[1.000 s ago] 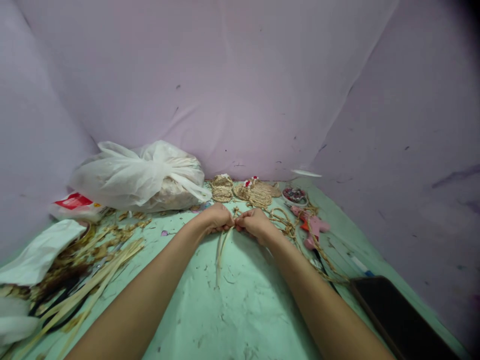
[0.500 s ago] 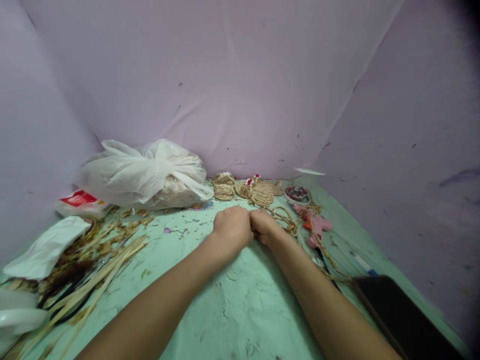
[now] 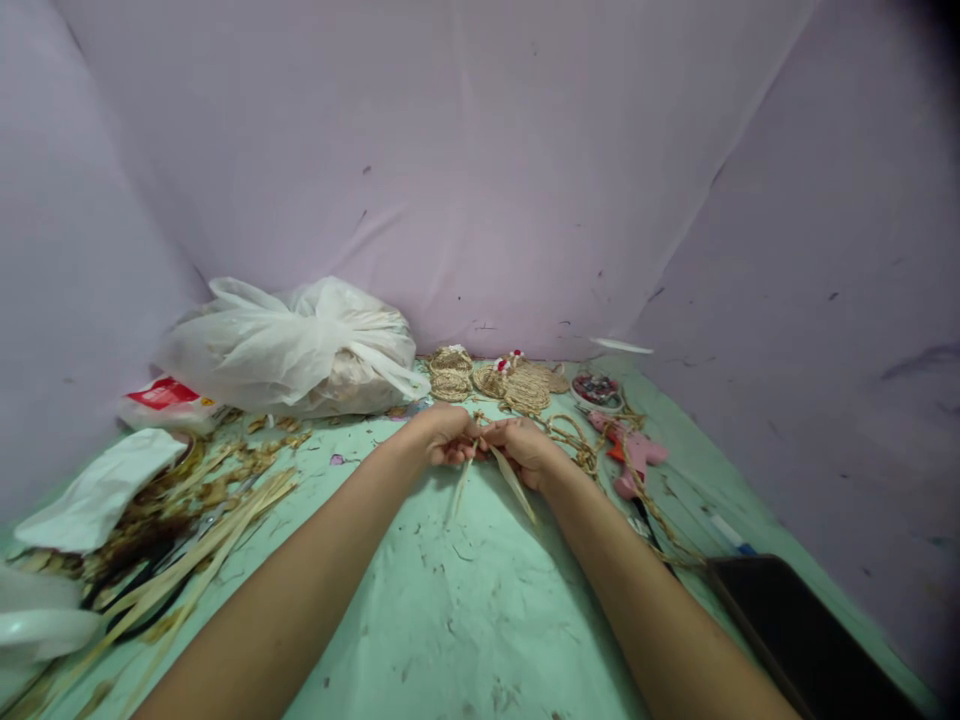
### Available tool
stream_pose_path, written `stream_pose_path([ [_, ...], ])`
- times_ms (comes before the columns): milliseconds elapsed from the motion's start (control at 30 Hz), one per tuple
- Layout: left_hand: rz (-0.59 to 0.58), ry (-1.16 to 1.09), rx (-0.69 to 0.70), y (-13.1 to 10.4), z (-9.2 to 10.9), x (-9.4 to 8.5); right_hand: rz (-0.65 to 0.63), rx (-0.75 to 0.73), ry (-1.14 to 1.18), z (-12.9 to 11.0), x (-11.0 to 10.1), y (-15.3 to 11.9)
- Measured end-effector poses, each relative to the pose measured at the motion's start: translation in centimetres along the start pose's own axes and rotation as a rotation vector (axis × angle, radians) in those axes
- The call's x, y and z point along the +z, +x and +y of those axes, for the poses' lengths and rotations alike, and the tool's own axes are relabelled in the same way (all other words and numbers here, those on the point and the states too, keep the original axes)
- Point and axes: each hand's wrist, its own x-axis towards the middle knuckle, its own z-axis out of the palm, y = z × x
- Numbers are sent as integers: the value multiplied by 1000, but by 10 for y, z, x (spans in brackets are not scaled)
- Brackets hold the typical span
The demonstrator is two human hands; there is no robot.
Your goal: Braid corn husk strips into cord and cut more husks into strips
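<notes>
One pair of arms, bare over the full length in view: left forearm (image 3: 322, 555), smooth-surfaced, broad at the near end, tapering evenly to a slim wrist; right forearm (image 3: 619, 560), likewise smooth, matching in build and taper. One pair of hands, bare: left hand (image 3: 450, 437), small, rounded across the back; right hand (image 3: 519, 448), similar in size, outline soft. Fingers (image 3: 459, 456) slender, partly hidden; nails too small to make out
</notes>
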Motion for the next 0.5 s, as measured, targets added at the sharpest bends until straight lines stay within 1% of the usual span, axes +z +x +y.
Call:
stream_pose_path([
  [67,-46,-24,-22,5,-4,1,-16,-19,-6,1,-1,1],
  [133,-45,7,-27,7,-7,1,-21,-41,-17,2,-2,2],
  [200,-12,55,-17,7,-8,-1,-32,-74,-56,2,-5,2],
  [267,49,116,6,7,-8,-2,-60,-119,-141,2,-8,1],
  [367,161,222,37,9,-9,1,-84,-186,-330,1,-13,1],
  [433,261,361,36,11,-8,4,-47,-237,-499,0,-13,0],
  [500,364,529,47,13,-8,8,47,-315,-740,-2,-11,-2],
])
